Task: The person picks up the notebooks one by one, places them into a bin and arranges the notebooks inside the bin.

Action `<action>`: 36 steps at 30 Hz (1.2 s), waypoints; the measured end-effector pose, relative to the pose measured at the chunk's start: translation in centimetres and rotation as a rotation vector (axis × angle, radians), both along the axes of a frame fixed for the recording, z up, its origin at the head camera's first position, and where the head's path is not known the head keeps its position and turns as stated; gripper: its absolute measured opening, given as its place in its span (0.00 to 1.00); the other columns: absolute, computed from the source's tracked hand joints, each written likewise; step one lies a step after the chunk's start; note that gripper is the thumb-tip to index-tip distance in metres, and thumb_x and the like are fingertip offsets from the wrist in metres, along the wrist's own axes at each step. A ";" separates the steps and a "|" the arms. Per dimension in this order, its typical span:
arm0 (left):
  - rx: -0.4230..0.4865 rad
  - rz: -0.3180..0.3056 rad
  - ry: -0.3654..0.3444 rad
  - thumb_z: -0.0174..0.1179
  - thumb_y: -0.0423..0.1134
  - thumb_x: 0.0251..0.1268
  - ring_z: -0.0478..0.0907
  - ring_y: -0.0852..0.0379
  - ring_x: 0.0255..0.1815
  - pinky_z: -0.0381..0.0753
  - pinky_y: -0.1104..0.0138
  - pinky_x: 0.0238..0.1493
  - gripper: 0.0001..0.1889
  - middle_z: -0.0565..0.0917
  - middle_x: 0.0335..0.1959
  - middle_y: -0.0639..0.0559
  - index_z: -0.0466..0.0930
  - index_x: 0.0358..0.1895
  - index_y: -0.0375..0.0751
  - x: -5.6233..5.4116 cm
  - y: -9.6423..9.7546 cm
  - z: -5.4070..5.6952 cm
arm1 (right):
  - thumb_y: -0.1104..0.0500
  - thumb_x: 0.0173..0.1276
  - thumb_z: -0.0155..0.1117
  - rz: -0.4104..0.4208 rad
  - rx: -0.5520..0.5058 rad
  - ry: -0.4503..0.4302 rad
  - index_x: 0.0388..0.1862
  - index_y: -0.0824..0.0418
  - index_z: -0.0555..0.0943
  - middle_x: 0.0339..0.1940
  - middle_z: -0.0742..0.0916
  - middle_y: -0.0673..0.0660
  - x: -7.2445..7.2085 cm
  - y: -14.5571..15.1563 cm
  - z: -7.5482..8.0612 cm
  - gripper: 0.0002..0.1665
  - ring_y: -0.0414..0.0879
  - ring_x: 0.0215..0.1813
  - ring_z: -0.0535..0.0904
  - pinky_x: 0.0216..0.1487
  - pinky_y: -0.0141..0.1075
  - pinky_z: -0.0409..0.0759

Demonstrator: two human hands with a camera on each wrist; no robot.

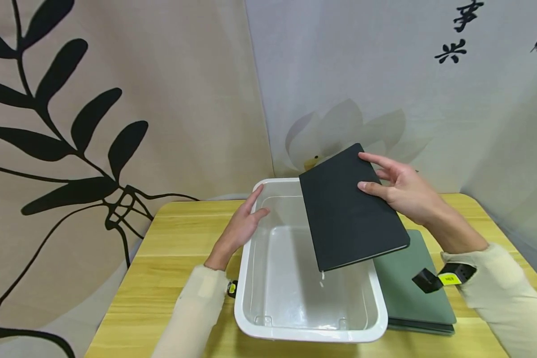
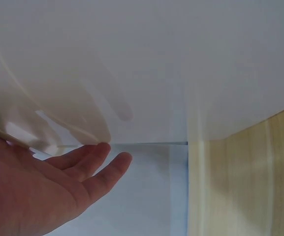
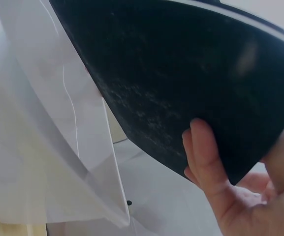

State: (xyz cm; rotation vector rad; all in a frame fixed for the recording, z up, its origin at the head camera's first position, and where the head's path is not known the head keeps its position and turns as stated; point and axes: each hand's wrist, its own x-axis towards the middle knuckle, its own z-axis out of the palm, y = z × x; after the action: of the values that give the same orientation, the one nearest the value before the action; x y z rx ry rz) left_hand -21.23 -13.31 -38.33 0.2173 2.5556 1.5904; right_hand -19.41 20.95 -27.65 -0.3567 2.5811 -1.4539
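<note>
On the bench [image 1: 192, 238] stands a white tub [image 1: 311, 334], left fingers [image 1: 253, 197] outstretched at its rim, right fingers [image 1: 377, 158] gripping a black notebook [image 1: 346, 214].

Wood tbl [image 1: 179, 248] w/ wht tub [image 1: 291, 288], bks [image 1: 420, 283]

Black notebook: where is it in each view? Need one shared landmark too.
Head: black notebook right of centre, in the right hand, partly over the white bin.
Left wrist: not in it.
Right wrist: fills the upper right.
Shared landmark: white bin, all three.
</note>
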 end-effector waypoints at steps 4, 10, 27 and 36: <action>0.001 0.000 -0.007 0.49 0.52 0.72 0.47 0.51 0.80 0.51 0.43 0.74 0.34 0.49 0.81 0.61 0.49 0.79 0.68 0.1 0.0 0.0 | 0.49 0.71 0.64 0.020 -0.013 0.000 0.80 0.39 0.56 0.78 0.64 0.57 -0.2 -0.6 -0.1 0.43 0.56 0.77 0.61 0.59 0.45 0.78; 0.022 -0.001 -0.027 0.49 0.50 0.73 0.53 0.45 0.78 0.61 0.40 0.69 0.34 0.48 0.81 0.57 0.48 0.79 0.69 0.2 0.0 0.1 | 0.50 0.71 0.64 0.004 0.002 0.002 0.79 0.39 0.58 0.80 0.60 0.53 -0.1 -1.4 0.2 0.41 0.55 0.79 0.55 0.67 0.56 0.69; 0.024 0.006 -0.042 0.49 0.52 0.73 0.57 0.43 0.76 0.66 0.39 0.66 0.33 0.50 0.81 0.57 0.49 0.78 0.71 0.1 -0.1 0.1 | 0.55 0.72 0.63 0.049 -0.046 -0.025 0.80 0.46 0.57 0.70 0.75 0.61 -0.5 -3.5 0.5 0.41 0.55 0.65 0.77 0.55 0.45 0.81; -0.015 0.012 0.005 0.50 0.53 0.72 0.46 0.50 0.80 0.48 0.41 0.75 0.34 0.50 0.81 0.60 0.50 0.79 0.67 0.1 -0.1 0.2 | 0.61 0.72 0.61 0.063 -0.111 -0.062 0.80 0.50 0.57 0.68 0.77 0.63 -0.7 -4.9 0.4 0.41 0.53 0.54 0.85 0.51 0.41 0.83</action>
State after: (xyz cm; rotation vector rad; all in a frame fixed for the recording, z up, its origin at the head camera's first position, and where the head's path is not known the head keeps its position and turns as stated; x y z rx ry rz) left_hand -21.14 -13.39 -38.13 0.2044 2.5765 1.5757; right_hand -20.11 16.07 -27.28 -0.3960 2.4246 -1.5652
